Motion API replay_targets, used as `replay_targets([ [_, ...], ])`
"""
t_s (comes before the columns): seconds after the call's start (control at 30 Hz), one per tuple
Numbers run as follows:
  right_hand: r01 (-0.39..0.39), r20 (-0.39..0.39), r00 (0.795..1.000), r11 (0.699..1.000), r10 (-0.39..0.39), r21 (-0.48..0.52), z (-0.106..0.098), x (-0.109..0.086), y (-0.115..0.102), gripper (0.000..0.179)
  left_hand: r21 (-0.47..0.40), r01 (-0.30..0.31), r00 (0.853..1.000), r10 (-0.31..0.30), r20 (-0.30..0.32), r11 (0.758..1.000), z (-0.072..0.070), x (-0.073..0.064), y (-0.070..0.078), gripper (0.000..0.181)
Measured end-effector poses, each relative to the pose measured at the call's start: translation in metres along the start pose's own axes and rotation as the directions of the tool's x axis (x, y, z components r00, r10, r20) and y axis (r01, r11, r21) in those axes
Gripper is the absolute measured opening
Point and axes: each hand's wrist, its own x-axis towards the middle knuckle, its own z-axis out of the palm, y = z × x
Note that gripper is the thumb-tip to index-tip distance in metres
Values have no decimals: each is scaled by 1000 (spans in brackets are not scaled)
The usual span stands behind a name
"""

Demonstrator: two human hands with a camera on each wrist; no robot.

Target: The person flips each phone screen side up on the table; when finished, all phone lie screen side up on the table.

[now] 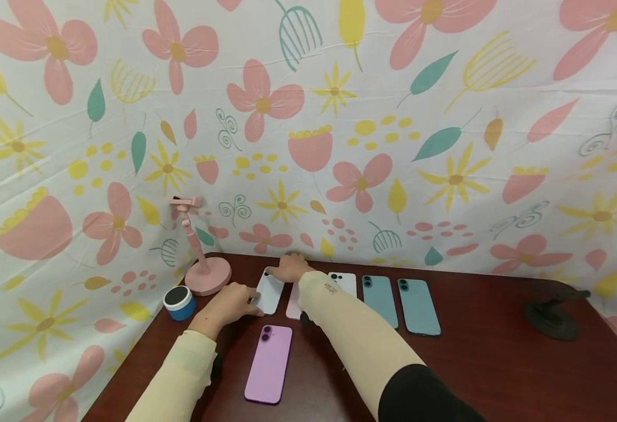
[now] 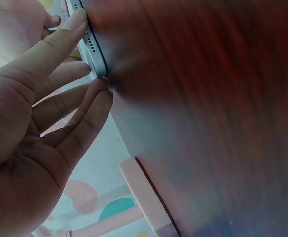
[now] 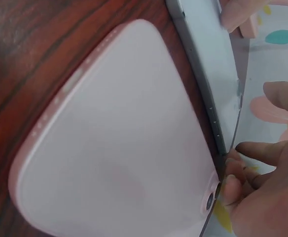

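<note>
A pale, whitish-blue phone (image 1: 270, 293) lies on the dark red-brown table, between my two hands. My left hand (image 1: 233, 305) is at its lower left corner. In the left wrist view, the thumb (image 2: 76, 22) lies along the phone's bottom edge and straight fingers reach its corner. At the far end, my right hand (image 1: 290, 269) touches the phone's top edge with its fingertips, thumb held apart in the right wrist view. Close on the right is a pale pink phone (image 3: 109, 133), partly covered by the right forearm in the head view. A purple phone (image 1: 268, 364) lies nearer me.
Right of the forearm lie a white phone (image 1: 346, 283) and two blue-green phones, one in the middle (image 1: 379, 299) and one outermost (image 1: 419, 306). A pink stand (image 1: 208, 275) and a blue jar (image 1: 179, 303) sit at left, a dark stand (image 1: 553, 318) at far right.
</note>
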Motion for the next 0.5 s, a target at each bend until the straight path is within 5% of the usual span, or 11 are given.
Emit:
replay_targets([
  [0.2, 17, 23, 1000, 999, -16, -48, -7, -4, 0, 78, 1, 0, 1000, 0, -5, 1000, 0, 1, 0, 47],
  [0.5, 11, 12, 1000, 999, -10, -53, 10, 25, 12, 86, 10, -10, 1000, 10, -14, 1000, 1, -1, 0, 46],
])
